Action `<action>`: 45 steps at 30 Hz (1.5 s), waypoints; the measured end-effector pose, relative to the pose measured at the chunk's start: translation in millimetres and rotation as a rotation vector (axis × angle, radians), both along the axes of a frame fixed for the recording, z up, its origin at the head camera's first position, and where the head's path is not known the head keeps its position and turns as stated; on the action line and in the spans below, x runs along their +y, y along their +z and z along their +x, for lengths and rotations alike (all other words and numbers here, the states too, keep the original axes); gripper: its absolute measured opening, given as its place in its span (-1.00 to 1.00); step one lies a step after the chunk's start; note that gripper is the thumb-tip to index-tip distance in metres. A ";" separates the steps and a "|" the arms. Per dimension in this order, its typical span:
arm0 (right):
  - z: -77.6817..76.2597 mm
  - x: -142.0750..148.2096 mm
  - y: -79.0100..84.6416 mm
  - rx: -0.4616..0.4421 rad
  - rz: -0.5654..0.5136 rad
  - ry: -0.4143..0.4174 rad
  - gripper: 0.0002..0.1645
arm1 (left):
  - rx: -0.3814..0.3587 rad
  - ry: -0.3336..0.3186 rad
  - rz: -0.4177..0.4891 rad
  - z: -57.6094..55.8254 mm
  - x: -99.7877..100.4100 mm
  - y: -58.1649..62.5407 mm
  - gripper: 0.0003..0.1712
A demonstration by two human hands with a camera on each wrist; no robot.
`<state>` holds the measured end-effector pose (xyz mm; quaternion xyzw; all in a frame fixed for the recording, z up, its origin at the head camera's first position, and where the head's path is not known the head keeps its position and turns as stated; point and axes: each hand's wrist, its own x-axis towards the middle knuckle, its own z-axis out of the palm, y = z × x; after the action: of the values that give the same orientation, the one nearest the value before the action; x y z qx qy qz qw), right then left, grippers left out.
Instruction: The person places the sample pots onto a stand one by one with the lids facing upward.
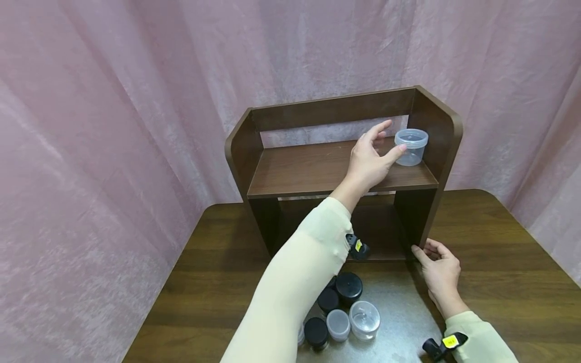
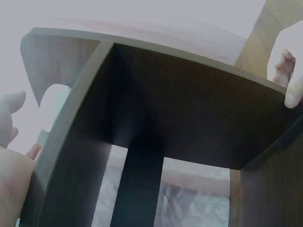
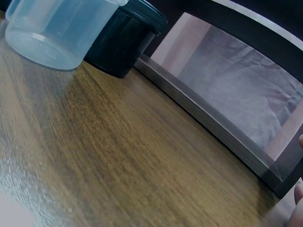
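A brown wooden two-tier shelf (image 1: 299,166) stands on the table. On its upper board, at the right end, sits a clear plastic jar (image 1: 413,152) with a translucent lid. My left hand (image 1: 369,159) reaches over that board with fingers spread, and the thumb tip overlaps the jar's left side in the head view. Seen from the left wrist, these fingers lie apart from the whitish jar (image 2: 53,105). Low on the shelf's right side panel, my right hand (image 1: 440,275) grips the front edge, thumb at the front and fingers on the outer side.
Several jars with black lids (image 1: 348,287) or translucent lids (image 1: 338,322) stand in front of the shelf, partly behind the left sleeve. A clear jar (image 1: 364,317) is at their right. A pink curtain (image 1: 136,151) hangs behind the wooden table (image 1: 190,282).
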<state>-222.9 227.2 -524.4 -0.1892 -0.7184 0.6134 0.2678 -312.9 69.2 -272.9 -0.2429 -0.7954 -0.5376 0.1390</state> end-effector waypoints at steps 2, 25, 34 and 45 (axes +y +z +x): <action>-0.9 0.2 0.6 0.002 0.000 -0.005 -0.57 | 0.016 -0.047 0.074 5.2 -8.2 -1.5 -0.39; -5.3 0.8 4.5 -0.008 0.003 -0.010 -0.59 | -0.084 -0.649 -0.285 97.9 -95.5 -100.0 -0.64; -4.1 1.3 4.5 -0.005 0.013 -0.002 -0.59 | 0.177 -0.729 -0.649 118.1 -109.1 -141.9 -0.59; -1.6 1.3 4.8 0.016 -0.006 -0.004 -0.63 | 0.292 -0.736 -0.992 126.1 -106.3 -159.6 -0.33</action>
<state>-224.5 228.5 -519.6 -0.1865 -0.7139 0.6167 0.2742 -186.9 -37.1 -432.5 -0.6066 -0.7873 -0.0789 -0.0770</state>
